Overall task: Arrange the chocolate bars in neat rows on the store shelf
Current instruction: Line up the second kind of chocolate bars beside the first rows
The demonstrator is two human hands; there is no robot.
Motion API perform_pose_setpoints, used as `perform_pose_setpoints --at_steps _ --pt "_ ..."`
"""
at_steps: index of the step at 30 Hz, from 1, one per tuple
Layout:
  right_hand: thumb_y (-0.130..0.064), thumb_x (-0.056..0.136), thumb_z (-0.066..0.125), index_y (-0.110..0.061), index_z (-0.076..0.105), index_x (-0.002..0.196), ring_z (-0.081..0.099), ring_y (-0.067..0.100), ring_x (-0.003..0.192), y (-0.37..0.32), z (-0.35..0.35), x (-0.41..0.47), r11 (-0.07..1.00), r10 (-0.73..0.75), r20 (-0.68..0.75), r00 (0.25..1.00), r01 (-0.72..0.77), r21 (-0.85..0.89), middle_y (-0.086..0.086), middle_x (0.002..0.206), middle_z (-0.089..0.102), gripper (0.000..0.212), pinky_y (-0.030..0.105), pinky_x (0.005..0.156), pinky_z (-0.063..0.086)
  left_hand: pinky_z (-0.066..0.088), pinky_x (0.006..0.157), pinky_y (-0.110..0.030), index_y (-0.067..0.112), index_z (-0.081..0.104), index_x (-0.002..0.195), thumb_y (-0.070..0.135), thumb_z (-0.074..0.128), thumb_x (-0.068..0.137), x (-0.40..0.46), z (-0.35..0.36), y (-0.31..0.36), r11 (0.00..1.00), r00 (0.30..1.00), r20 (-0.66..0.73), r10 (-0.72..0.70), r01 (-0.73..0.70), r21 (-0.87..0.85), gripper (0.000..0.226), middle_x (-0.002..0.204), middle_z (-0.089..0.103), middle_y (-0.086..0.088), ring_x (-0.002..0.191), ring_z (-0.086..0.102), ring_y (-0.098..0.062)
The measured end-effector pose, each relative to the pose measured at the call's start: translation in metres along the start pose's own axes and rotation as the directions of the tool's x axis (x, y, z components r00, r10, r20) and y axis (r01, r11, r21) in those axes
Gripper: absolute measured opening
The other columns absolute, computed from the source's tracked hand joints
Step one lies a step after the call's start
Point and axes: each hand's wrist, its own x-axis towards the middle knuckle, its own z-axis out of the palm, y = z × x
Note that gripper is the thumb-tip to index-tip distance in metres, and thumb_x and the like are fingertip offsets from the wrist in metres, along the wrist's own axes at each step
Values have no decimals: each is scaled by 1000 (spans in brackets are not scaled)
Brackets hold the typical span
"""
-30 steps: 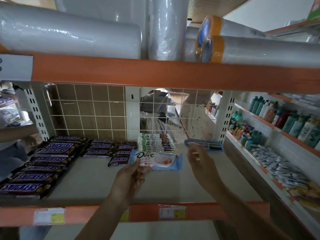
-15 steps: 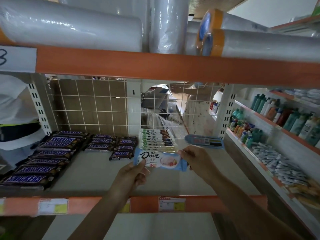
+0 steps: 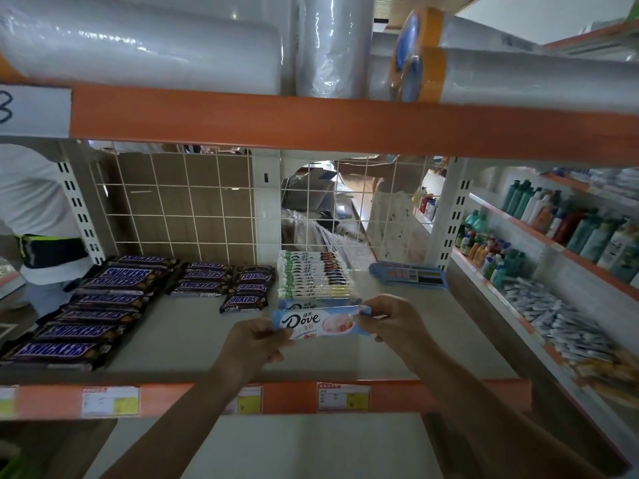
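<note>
1. The left hand [image 3: 254, 347] pinches the left end of a pale blue and white Dove chocolate bar in a glossy wrapper [image 3: 316, 323], its fingers curled round the wrapper's edge.
2. The right hand [image 3: 390, 321] pinches the bar's right end, its fingers [image 3: 371, 314] closed on the crimped seam.
3. The bar is held level between the two hands, label facing up, above the grey shelf board [image 3: 179, 337] and just in front of a row of Dove bars.
4. That row of white and blue Dove bars [image 3: 314, 276] lies flat in the middle of the shelf, running back to the white wire grid back panel [image 3: 193, 205]; its nearest bar sits just behind the held one.
5. To the left, brown Snickers bars with blue lettering [image 3: 103, 299] lie in columns, the leftmost running from the back towards the shelf's front.
6. A flat blue pack with a barcode label [image 3: 409, 274] lies at the back right of the shelf, apart from the Dove row.
7. The orange front rail with paper price tags [image 3: 432, 397] crosses below both forearms.
8. Large rolls of clear plastic film [image 3: 145, 46] lie on the shelf above.
9. Coloured bottles [image 3: 570, 219] fill the shelving at the right.
</note>
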Motion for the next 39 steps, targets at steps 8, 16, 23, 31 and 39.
perform_pose_setpoints --at_steps 8,16,23,31,39 --pt "-17 75 75 -33 49 61 52 -2 59 23 12 4 940 -136 -27 990 120 -321 -17 64 54 34 10 56 40 42 71 -23 17 71 102 31 58 89 22 -8 -8 663 978 136 156 -206 720 23 92 68 -3 81 59 -14" --pt "-21 80 71 -23 53 75 58 7 66 34 14 17 902 -179 -13 984 159 -400 -10 74 59 18 24 60 47 32 66 -24 13 65 96 34 50 93 38 -1 -7 466 959 184 216 -267 844 25 88 50 0 83 51 -16" --pt "-18 82 70 -14 60 81 62 13 71 38 16 36 903 -201 -48 979 166 -396 -7 82 62 11 19 56 45 37 68 -26 17 60 89 36 49 94 53 4 -5 401 960 168 224 -248 882 22 89 50 2 87 54 -16" --pt "-25 81 71 -14 58 80 61 14 67 43 16 46 892 -193 -82 978 140 -429 2 79 66 17 28 58 49 47 76 -29 18 66 98 39 49 92 62 4 -5 393 968 151 199 -220 893 27 101 62 0 92 58 -16" --pt "-36 82 68 -20 45 76 44 1 57 44 3 48 876 -212 -81 974 153 -457 -10 68 48 28 14 53 36 34 61 -27 20 38 88 52 61 81 53 8 17 450 920 34 391 -223 865 40 84 46 2 73 44 -13"
